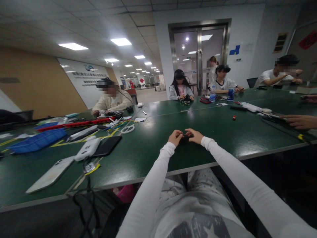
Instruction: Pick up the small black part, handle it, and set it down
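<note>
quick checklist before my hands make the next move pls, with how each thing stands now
1. Left hand and right hand both at the small dark item: ok, fingertips close about it.
2. Grip firm on both sides: cannot tell, fingers hide much of the item.
3. Item's exact kind and facing: cannot tell, too small and dark.
4. Co-worker's hand apart from yours: ok, at the far right.
5. Small red object out of the way: ok, beyond and right of your hands.
6. Black cable secured: not ok, hangs below the table's front edge.
</note>
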### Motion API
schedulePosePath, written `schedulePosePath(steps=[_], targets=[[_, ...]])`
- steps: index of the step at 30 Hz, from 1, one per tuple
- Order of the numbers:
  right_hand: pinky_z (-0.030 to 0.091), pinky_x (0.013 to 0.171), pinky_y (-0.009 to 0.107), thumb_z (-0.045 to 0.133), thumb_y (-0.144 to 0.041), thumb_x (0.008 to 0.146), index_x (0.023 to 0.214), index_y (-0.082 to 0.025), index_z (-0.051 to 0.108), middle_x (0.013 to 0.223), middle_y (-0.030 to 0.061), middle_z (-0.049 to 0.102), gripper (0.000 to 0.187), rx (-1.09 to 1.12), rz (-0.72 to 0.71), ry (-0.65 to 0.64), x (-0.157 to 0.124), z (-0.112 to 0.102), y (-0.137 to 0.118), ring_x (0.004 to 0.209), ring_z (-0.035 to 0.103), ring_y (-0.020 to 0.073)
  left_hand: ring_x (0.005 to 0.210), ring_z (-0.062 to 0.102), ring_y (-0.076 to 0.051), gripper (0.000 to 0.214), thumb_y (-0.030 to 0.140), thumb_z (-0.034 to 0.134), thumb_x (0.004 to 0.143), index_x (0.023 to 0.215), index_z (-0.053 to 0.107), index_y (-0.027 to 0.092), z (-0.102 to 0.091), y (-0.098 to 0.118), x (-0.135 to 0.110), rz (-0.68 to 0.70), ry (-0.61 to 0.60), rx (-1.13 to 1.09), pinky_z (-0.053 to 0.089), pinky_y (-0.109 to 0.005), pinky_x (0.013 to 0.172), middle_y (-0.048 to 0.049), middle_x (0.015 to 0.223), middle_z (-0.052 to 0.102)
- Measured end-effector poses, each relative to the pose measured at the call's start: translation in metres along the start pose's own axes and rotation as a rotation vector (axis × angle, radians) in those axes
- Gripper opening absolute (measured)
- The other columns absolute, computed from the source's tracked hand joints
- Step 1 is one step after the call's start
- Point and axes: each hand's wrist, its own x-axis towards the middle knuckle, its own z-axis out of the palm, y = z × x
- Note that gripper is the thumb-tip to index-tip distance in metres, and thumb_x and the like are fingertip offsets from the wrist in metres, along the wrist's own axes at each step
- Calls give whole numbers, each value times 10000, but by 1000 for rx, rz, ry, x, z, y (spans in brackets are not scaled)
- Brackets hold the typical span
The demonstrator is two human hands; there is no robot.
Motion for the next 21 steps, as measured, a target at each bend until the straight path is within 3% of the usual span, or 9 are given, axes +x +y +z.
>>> schedulePosePath(steps=[4, 8, 13, 21], targets=[[422, 780, 299, 567, -80, 570, 1113, -185, 411, 933, 30, 574, 575, 7, -2, 47, 0, 1, 1, 808, 542, 120, 722, 583, -116, 126, 227, 487, 717, 838, 485, 191, -6, -4, 0, 26, 30, 122, 427, -289, 749, -7, 753, 611], [431, 757, 301, 564, -90, 587, 1099, -196, 422, 942, 30, 567, 542, -1, 6, 52, 0, 0, 0, 804, 534, 117, 763, 578, -132, 138, 230, 491, 716, 848, 495, 192, -36, -12, 4, -39, 210, 329, 417, -281, 759, -27, 804, 615], [432, 760, 298, 578, -116, 604, 1104, -194, 423, 948, 37, 561, 529, -17, -19, 31, -1, -1, 1, 809, 532, 119, 812, 569, -152, 167, 243, 461, 737, 889, 487, 180, -107, -29, -1, -218, 478, 565, 406, -273, 767, -55, 849, 614], [432, 755, 297, 601, -111, 591, 1087, -182, 438, 928, 36, 569, 527, -22, -29, 36, 0, 2, 7, 794, 532, 118, 850, 555, -178, 179, 272, 480, 723, 873, 485, 173, -226, -48, -41, -444, 758, 775, 404, -286, 770, -69, 883, 605]])
